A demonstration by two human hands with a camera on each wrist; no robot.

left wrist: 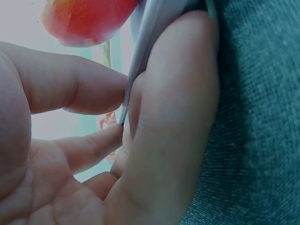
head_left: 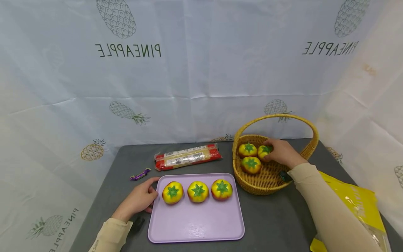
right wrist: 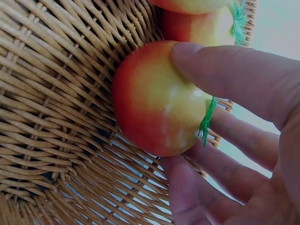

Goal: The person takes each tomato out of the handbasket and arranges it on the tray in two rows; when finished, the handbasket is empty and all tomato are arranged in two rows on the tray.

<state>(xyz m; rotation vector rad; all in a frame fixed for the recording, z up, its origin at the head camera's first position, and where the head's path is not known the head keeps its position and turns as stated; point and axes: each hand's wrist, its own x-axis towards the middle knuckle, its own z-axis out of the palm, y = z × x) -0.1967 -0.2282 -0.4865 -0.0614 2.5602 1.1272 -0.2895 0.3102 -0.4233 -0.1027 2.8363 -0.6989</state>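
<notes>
My left hand (head_left: 140, 196) pinches the left rim of a lilac tray (head_left: 195, 224); in the left wrist view the thumb and fingers lie on both sides of the thin rim (left wrist: 136, 70). A row of three yellow-red artificial persimmons (head_left: 198, 191) with green star-shaped leaves sits on the tray. Inside the wicker basket (head_left: 262, 182), my right hand (head_left: 282, 153) grips another persimmon (right wrist: 159, 101) between thumb and fingers. It lies against the woven wall. Two more persimmons (head_left: 251, 165) rest beside it in the basket.
A red-ended clear packet of noodle-like sticks (head_left: 188, 157) lies behind the tray. Near the left hand is a purple wrapped candy (head_left: 140, 174). A yellow bag (head_left: 355, 199) lies at the right, partly under my right sleeve. The basket's tall handle (head_left: 274, 116) arches overhead.
</notes>
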